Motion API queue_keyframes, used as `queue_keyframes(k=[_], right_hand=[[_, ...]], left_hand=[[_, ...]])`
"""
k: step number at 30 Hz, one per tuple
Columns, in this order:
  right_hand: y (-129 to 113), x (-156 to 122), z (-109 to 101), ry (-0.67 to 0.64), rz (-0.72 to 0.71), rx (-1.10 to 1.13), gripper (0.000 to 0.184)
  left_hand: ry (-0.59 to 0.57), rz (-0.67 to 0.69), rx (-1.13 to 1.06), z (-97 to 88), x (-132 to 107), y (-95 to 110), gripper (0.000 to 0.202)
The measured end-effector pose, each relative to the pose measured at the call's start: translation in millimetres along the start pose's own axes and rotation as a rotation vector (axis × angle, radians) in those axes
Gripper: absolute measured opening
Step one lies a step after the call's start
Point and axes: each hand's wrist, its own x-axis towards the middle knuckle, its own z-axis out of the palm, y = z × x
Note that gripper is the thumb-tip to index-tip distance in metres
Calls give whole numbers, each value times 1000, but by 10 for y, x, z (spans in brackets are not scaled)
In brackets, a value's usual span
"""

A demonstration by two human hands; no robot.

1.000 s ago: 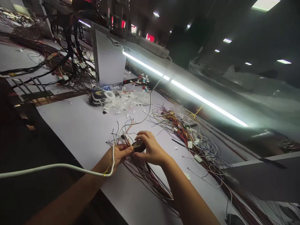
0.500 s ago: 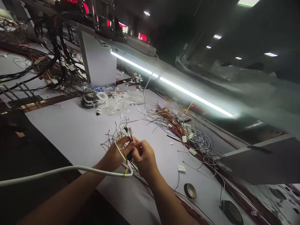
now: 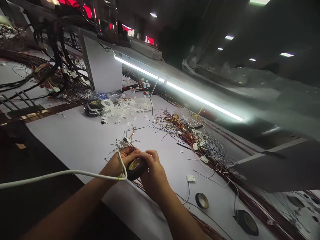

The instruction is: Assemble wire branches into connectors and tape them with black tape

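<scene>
A roll of black tape (image 3: 135, 167) sits between both hands at the near edge of the white table (image 3: 82, 140). My right hand (image 3: 152, 171) is curled around the roll from the right. My left hand (image 3: 117, 163) pinches a thin bundle of wires (image 3: 127, 141) whose ends and small connectors stick up behind my fingers. The roll presses against that bundle. A white cable (image 3: 62, 174) crosses my left wrist and loops up past the fingers.
A tangle of coloured wires (image 3: 192, 133) lies to the right. Two more tape rolls (image 3: 202, 200) (image 3: 246, 221) and a small white connector (image 3: 190, 178) lie near the right front. Tape rolls and clear plastic parts (image 3: 117, 111) sit at the back, under a bright light strip (image 3: 200, 100).
Half a second ago both hands pinched the wire bundle with no roll showing; now the black tape roll is back between them, against the wires. The view has shifted slightly left.
</scene>
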Motion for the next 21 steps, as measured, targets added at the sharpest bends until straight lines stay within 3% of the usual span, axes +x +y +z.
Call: queue_keyframes(k=[3,6,10,12,14,18,21], right_hand=[[115,25,-22,144,258,243,27],[301,77,-105,184,575,536,29],[433,130,-189,35,697,509,41],[410,106,-208,10,636,464,44],[360,41,-223,65,477,438,39],[306,-114,-259,158,-39,81,42],[315,-159,-282,62,-278,-218,55]], left_hand=[[110,125,-67,59,13,-88,26],[176,241,-8,107,37,-159,24],[-2,458,268,156,82,-66,20],[-100,443,390,184,116,27,23],[-107,385,446,212,159,92,26],[15,403,515,251,239,79,30],[87,359,436,276,257,17,31]])
